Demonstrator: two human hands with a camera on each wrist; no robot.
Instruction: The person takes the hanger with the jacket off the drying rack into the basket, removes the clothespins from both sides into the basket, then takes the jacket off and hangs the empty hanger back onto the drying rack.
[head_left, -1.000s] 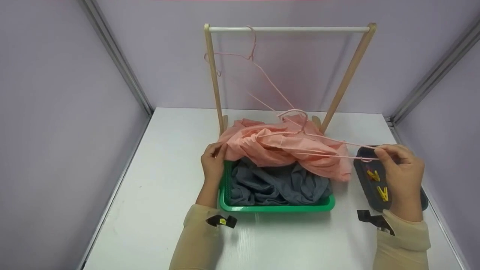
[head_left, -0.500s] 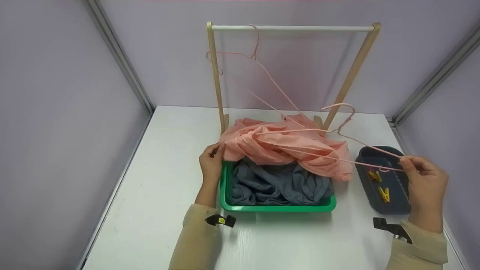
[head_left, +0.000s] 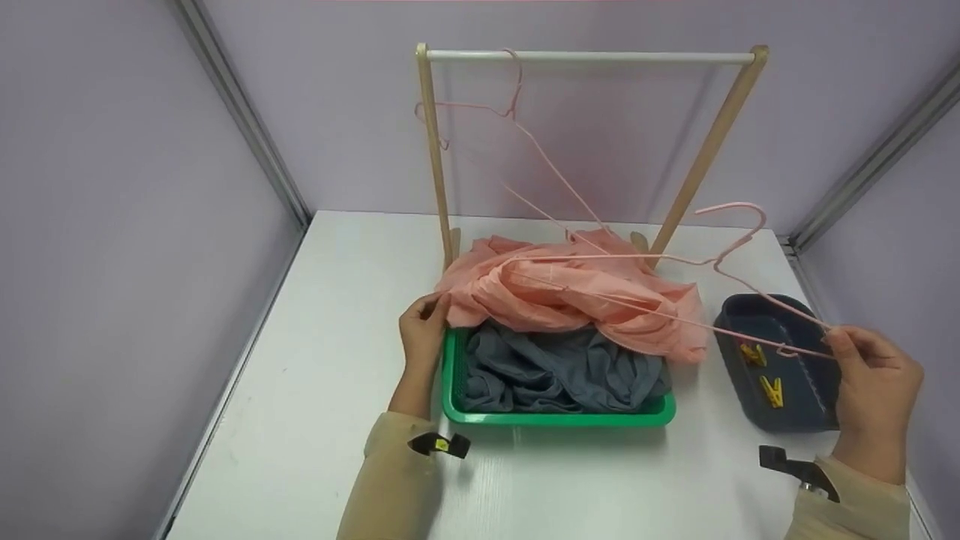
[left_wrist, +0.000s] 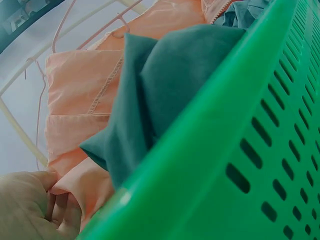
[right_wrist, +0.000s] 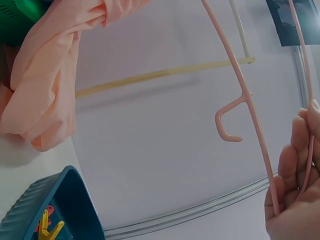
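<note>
My right hand (head_left: 874, 375) pinches a thin pink wire hanger (head_left: 720, 259), half threaded through the peach shirt (head_left: 570, 292) my left hand (head_left: 424, 330) grips above the green plastic basket (head_left: 555, 414); hanging remains.

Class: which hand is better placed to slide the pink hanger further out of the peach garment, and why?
Probably the right hand: it pinches the pink hanger at its end. The left hand grips the peach garment beside the green basket.
</note>
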